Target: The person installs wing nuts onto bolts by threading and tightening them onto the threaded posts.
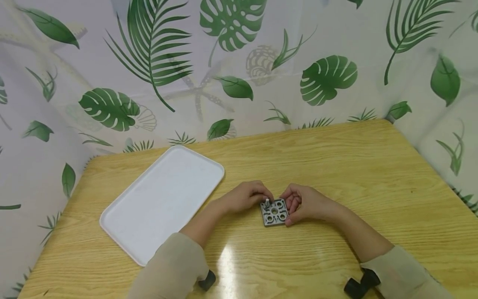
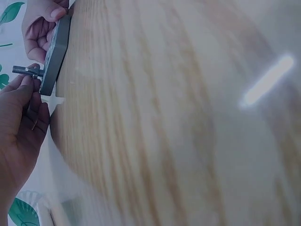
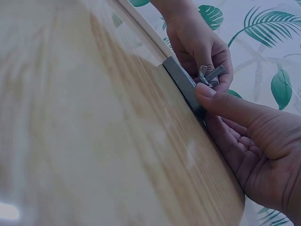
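A square grey metal plate (image 1: pixel 275 216) with several round holes lies on the table, in front of the person. From its far left corner a threaded bolt (image 2: pixel 19 69) sticks up, carrying a wing nut (image 3: pixel 202 73). The left hand (image 1: pixel 246 197) pinches the wing nut between thumb and fingers, close to the plate's face. On the opposite side, the right hand (image 1: pixel 304 203) grips the plate's right edge, its thumb on the near right corner and its other fingers curled behind. Fingers partly cover the plate's edges in both wrist views.
A white rectangular tray (image 1: pixel 164 203) lies on the wooden table (image 1: pixel 336 166) left of the hands. Leaf-patterned cloth (image 1: pixel 276 95) hangs along the back and sides. Dark wrist-worn devices (image 1: pixel 360 286) show near both sleeves.
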Demonstrator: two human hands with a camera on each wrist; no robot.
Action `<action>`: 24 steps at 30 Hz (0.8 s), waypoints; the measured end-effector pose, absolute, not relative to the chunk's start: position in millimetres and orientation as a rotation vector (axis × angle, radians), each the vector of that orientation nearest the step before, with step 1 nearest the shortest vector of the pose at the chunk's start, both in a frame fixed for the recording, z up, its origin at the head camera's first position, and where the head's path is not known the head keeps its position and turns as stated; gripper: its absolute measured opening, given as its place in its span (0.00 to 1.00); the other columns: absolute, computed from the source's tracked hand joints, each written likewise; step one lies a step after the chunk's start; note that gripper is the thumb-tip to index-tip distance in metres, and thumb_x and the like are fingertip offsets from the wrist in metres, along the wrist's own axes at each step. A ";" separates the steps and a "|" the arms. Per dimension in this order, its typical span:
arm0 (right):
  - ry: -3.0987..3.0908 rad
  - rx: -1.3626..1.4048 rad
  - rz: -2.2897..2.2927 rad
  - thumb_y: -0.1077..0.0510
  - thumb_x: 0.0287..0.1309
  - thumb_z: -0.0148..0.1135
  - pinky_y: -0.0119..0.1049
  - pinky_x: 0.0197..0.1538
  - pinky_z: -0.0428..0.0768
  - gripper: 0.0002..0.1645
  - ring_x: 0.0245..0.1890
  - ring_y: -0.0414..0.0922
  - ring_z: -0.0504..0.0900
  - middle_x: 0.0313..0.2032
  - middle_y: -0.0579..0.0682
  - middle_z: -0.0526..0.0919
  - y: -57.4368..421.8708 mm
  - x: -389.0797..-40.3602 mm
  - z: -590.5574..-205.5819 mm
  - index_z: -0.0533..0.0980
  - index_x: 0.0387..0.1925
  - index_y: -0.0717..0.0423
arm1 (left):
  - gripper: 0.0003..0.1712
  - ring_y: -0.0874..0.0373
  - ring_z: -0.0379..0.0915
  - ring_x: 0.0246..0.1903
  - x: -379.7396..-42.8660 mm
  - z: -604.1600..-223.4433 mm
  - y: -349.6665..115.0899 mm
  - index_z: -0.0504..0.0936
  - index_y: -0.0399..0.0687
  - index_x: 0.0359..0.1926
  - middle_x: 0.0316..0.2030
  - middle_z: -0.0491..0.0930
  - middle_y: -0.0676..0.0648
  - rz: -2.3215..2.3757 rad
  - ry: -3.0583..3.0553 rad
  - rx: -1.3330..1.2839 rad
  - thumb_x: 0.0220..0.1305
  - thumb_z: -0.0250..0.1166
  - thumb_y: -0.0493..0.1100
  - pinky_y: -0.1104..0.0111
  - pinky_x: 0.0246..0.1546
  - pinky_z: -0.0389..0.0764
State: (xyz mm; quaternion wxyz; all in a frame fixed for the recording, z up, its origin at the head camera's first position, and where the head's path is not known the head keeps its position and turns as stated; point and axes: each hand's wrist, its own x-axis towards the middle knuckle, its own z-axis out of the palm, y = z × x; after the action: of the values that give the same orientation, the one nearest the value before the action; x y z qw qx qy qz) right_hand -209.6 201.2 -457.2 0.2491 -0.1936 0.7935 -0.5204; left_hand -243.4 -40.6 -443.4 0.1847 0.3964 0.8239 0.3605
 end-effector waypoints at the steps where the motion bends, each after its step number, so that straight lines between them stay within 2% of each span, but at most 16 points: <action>1: 2.162 -0.527 -1.419 0.61 0.34 0.80 0.30 0.33 0.80 0.39 0.29 0.42 0.79 0.33 0.55 0.77 201.3 -209.6 -457.0 0.68 0.48 0.69 | 0.12 0.63 0.72 0.44 -243.7 -443.7 -40.4 0.84 0.48 0.45 0.42 0.79 0.51 1.017 2.321 1.114 0.69 0.54 0.38 0.74 0.48 0.72; 10: 2.169 -0.524 -1.400 0.60 0.35 0.80 0.30 0.33 0.80 0.39 0.29 0.42 0.78 0.33 0.55 0.77 202.0 -208.4 -455.9 0.68 0.48 0.69 | 0.12 0.61 0.73 0.45 -241.8 -446.4 -39.5 0.83 0.46 0.46 0.42 0.80 0.50 1.015 2.374 1.082 0.69 0.55 0.38 0.74 0.49 0.72; 17: 2.162 -0.510 -1.412 0.60 0.34 0.80 0.30 0.34 0.80 0.40 0.30 0.42 0.78 0.34 0.55 0.76 200.2 -208.8 -458.2 0.68 0.49 0.70 | 0.12 0.56 0.75 0.51 -230.3 -443.6 -47.5 0.82 0.45 0.48 0.46 0.81 0.47 0.959 2.583 0.917 0.69 0.55 0.39 0.67 0.53 0.73; 24: 2.177 -0.505 -1.408 0.61 0.34 0.80 0.30 0.34 0.80 0.40 0.30 0.43 0.78 0.33 0.55 0.76 200.7 -209.5 -457.7 0.68 0.49 0.69 | 0.14 0.58 0.75 0.39 -207.0 -435.5 -51.5 0.81 0.40 0.47 0.39 0.80 0.47 1.047 2.612 0.867 0.62 0.58 0.37 0.71 0.42 0.77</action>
State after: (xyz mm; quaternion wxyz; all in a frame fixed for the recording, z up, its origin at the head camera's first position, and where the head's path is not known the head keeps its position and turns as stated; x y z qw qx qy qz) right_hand -209.5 200.7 -457.7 0.2475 -0.1853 0.7985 -0.5165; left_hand -207.0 -51.5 -435.5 0.0982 0.2930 0.8828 0.3539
